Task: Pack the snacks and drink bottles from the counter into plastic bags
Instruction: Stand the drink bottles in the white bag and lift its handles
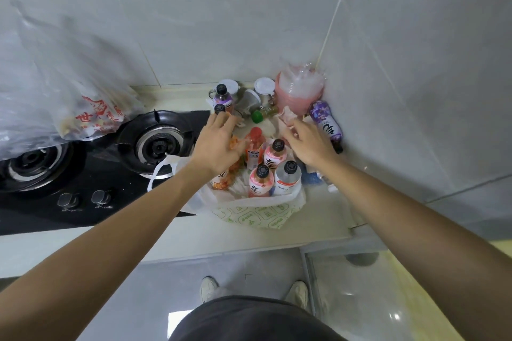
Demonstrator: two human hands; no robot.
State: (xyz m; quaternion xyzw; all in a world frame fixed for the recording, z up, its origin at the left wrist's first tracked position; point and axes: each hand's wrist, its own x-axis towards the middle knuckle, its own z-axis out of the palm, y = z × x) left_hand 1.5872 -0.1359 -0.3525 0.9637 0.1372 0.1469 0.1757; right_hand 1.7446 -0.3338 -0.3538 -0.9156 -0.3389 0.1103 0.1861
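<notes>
Both hands worked over an open white bag (257,202) that sat on the bench (327,219) in the corner, its mouth spread wide, likely so bottles could drop in standing. Four capped bottles (273,171) stood upright and packed close together in the bag's near part, just under and between the two wrists, which kept them from tipping. The left hand (219,144) reached forward with fingers spread, its grip open and closed on nothing that could be seen, the fingertips right at a dark-capped bottle (219,109) standing beyond the bag, probably the next one to go in. The right hand (310,144) had its fingers curled at the bag's far rim, seemingly pinching the plastic to hold the mouth open (the grip itself was hidden behind the knuckles). A purple bottle (327,124) lay tilted against the wall just right of that hand, still outside. A filled clear bag (69,86) rested on the stove (91,169), far to the left.
</notes>
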